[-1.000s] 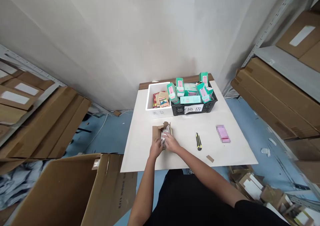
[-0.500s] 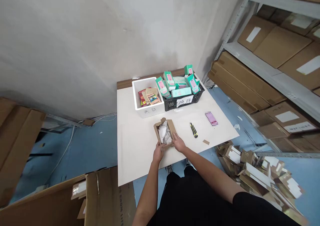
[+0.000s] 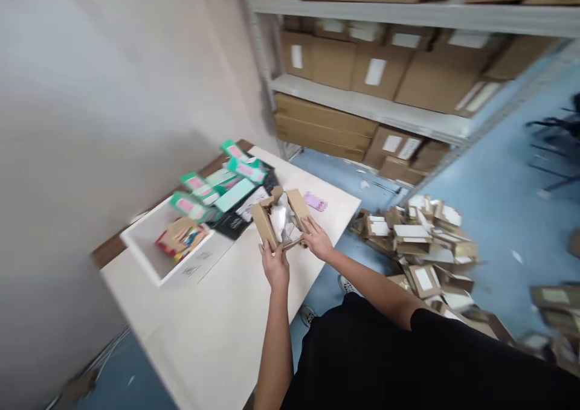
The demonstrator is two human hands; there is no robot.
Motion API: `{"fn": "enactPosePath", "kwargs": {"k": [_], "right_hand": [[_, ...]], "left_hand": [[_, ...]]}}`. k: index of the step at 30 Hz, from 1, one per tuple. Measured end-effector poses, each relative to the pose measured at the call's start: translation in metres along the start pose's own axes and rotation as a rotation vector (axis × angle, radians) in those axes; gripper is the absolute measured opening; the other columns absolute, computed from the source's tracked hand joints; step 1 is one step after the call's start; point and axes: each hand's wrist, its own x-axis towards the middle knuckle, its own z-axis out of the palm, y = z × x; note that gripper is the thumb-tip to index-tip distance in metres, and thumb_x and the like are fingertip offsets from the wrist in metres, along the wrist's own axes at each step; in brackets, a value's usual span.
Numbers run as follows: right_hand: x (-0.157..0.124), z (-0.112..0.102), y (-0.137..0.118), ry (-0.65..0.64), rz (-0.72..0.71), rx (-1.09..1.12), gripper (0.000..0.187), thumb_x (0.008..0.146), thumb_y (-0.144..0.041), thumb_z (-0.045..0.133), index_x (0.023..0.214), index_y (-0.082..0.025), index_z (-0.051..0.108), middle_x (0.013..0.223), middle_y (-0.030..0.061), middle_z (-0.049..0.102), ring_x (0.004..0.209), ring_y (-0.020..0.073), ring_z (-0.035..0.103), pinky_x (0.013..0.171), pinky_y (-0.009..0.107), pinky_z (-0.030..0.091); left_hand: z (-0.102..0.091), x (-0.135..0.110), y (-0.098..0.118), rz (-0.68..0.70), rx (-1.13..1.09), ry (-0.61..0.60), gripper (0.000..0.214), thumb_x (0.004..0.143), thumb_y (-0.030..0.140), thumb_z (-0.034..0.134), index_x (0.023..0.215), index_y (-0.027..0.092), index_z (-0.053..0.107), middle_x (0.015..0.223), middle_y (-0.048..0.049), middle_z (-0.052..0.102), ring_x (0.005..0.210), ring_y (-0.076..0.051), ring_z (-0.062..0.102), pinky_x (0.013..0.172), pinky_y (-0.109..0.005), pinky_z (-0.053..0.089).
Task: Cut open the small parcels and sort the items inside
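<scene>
An opened cardboard box (image 3: 261, 221) is held between my two hands over the table, its flaps spread. Crumpled white paper (image 3: 284, 220) fills it. My left hand (image 3: 274, 266) grips the near left corner, and my right hand (image 3: 316, 238) grips the right side. Past the box stands a black crate (image 3: 231, 224) of green-and-pink boxes (image 3: 235, 194), with a white sign on its front. To its left is a white foam box (image 3: 149, 256) holding red and tan packets (image 3: 181, 239). Beyond my right hand lies a pink, pixelated item (image 3: 315, 201).
The white table (image 3: 203, 331) runs along the wall. A metal shelf rack (image 3: 362, 105) loaded with cartons stands ahead to the right. Opened cardboard boxes (image 3: 421, 241) are heaped on the blue floor (image 3: 498, 217) right of the table. A dark chair base (image 3: 557, 150) is at the far right.
My view has swung to the right, bringing more of the rack and the heap into sight. Both hands still hold the box, which now appears raised and covers most of the cutter.
</scene>
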Motion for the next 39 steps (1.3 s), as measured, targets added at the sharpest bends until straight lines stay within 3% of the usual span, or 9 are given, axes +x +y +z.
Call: {"fn": "enactPosePath", "kwargs": {"k": [4,8,14,18,22,26,30,34,39], "right_hand": [[-0.028,-0.078,0.084,0.156,0.213,-0.101,0.014,0.099,-0.022,0.069,0.108,-0.024,0.079,0.17,0.0082,0.04,0.164,0.0311,0.02,0.128,0.062,0.029],[-0.078,-0.145,0.159,0.267,0.405,-0.174,0.018,0.102,-0.023,0.062,0.109,-0.022,0.079,0.17,0.01,0.04,0.164,0.0313,0.019,0.128,0.061,0.027],[-0.154,-0.221,0.244,0.393,0.691,-0.322,0.02,0.104,-0.024,0.058,0.108,-0.022,0.077,0.168,0.0109,0.042,0.164,0.0323,0.018,0.128,0.063,0.027],[-0.203,-0.264,0.29,0.517,0.872,-0.413,0.019,0.101,-0.026,0.061,0.11,-0.024,0.078,0.169,0.0075,0.042,0.165,0.0365,0.009,0.127,0.069,0.022],[-0.256,-0.297,0.329,0.584,1.087,-0.452,0.029,0.097,-0.023,0.064,0.123,-0.026,0.076,0.171,0.0075,0.037,0.164,0.0418,0.004,0.125,0.073,0.02],[-0.299,-0.311,0.351,0.593,1.253,-0.441,0.053,0.091,-0.023,0.067,0.144,-0.021,0.065,0.172,0.0152,0.034,0.162,0.0457,0.013,0.124,0.071,0.026],[-0.303,-0.304,0.358,0.667,1.191,-0.405,0.05,0.092,-0.022,0.059,0.141,-0.018,0.067,0.167,0.0161,0.041,0.16,0.0428,0.024,0.122,0.066,0.035],[-0.262,-0.293,0.353,0.707,0.979,-0.351,0.047,0.093,-0.02,0.057,0.138,-0.02,0.068,0.164,0.0136,0.046,0.159,0.0388,0.028,0.124,0.064,0.037],[-0.185,-0.288,0.335,0.627,0.689,-0.27,0.049,0.093,-0.016,0.057,0.141,-0.02,0.066,0.168,0.0124,0.041,0.162,0.0355,0.022,0.127,0.061,0.035]], "left_hand": [[0.072,0.043,0.098,0.219,-0.098,-0.194,0.031,0.098,0.027,0.06,0.125,0.026,0.076,0.166,-0.013,0.043,0.157,-0.038,0.035,0.13,-0.062,0.032],[0.149,0.057,0.195,0.381,-0.154,-0.349,0.026,0.098,0.025,0.06,0.117,0.027,0.078,0.16,-0.0097,0.053,0.156,-0.033,0.039,0.132,-0.057,0.03],[0.25,0.046,0.323,0.618,-0.247,-0.565,0.032,0.097,0.018,0.056,0.118,0.027,0.079,0.162,-0.0058,0.051,0.157,-0.032,0.036,0.133,-0.053,0.027],[0.316,0.03,0.405,0.783,-0.276,-0.718,0.035,0.094,0.017,0.06,0.122,0.026,0.078,0.165,-0.0061,0.047,0.158,-0.033,0.032,0.133,-0.055,0.027],[0.362,0.007,0.472,0.931,-0.255,-0.846,0.044,0.091,0.013,0.059,0.132,0.024,0.073,0.169,-0.0072,0.042,0.161,-0.035,0.026,0.132,-0.057,0.028],[0.373,-0.009,0.499,1.025,-0.263,-0.878,0.051,0.093,0.013,0.054,0.142,0.02,0.066,0.17,-0.0113,0.04,0.16,-0.036,0.027,0.132,-0.056,0.028],[0.36,-0.003,0.495,1.036,-0.203,-0.821,0.051,0.094,0.016,0.055,0.144,0.02,0.064,0.166,-0.0124,0.045,0.157,-0.035,0.035,0.13,-0.055,0.033],[0.339,0.022,0.476,0.977,-0.15,-0.709,0.051,0.094,0.017,0.057,0.144,0.026,0.063,0.165,-0.0087,0.047,0.153,-0.032,0.041,0.128,-0.053,0.038],[0.297,0.059,0.439,0.853,-0.115,-0.534,0.047,0.095,0.019,0.059,0.141,0.025,0.066,0.162,-0.0107,0.049,0.15,-0.032,0.046,0.126,-0.052,0.041]]}}
